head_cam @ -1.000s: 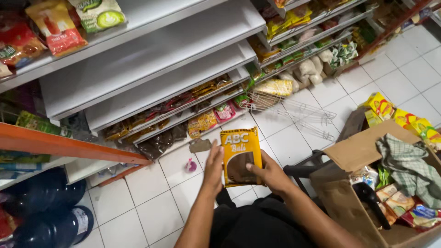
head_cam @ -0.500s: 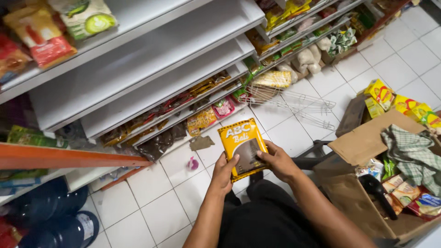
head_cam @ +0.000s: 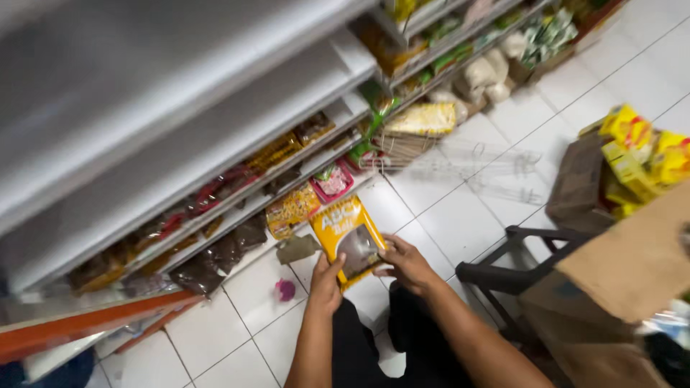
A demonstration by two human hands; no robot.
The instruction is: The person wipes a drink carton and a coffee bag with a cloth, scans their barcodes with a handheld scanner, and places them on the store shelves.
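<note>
Left hand (head_cam: 325,284) fingers gripping the lower edge of a yellow packet (head_cam: 350,237), right hand (head_cam: 406,262) fingers clasping its right side, packet held above white floor tiles (head_cam: 460,223), just before low shelves (head_cam: 215,208) of snack bags, cardboard box (head_cam: 632,266) at right

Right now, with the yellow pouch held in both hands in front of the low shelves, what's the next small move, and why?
Probably ease the yellow pouch forward and down toward the bottom shelf. Both the left hand and right hand grip its lower edge, it is tilted toward that shelf, and similar snack packets already stand there just beyond it.
</note>
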